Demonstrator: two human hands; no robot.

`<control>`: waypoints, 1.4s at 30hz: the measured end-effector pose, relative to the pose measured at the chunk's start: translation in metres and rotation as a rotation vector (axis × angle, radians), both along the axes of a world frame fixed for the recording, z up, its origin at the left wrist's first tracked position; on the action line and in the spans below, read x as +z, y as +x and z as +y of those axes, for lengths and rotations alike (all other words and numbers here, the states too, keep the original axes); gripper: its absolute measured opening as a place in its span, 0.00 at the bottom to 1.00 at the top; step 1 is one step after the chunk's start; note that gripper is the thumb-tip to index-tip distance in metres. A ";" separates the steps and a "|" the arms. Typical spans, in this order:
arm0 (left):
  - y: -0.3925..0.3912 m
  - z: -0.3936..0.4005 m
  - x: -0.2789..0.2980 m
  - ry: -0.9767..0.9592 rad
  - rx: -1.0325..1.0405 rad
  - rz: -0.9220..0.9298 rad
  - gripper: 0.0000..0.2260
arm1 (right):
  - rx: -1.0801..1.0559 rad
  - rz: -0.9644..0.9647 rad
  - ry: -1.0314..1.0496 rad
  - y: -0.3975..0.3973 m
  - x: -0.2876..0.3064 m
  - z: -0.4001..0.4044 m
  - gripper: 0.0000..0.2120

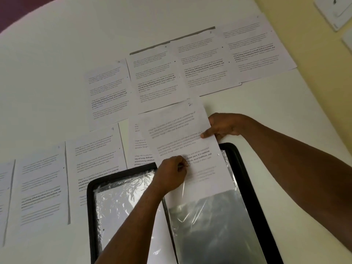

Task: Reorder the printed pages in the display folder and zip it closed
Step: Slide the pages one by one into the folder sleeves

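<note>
Leftmost, white printed pages lie flat in overlapping rows across the white desk, toward its far edge. Nearer the front edge lies the open black zip-edged display folder with clear plastic sleeves. Over it the left hand pinches a sleeve's top edge, while the right hand grips the right edge of a printed sheet partly inside that sleeve.

table: big and white
pages: spread in rows across the middle
folder: open, bottom middle
</note>
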State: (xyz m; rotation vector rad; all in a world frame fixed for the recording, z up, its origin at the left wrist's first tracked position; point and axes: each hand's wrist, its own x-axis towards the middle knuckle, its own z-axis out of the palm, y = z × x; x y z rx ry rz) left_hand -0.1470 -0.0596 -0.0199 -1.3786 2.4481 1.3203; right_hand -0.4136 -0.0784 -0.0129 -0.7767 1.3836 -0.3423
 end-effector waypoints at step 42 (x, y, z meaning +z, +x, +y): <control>0.003 0.007 0.012 -0.095 0.037 0.005 0.06 | 0.793 0.406 -0.146 0.049 0.015 0.018 0.10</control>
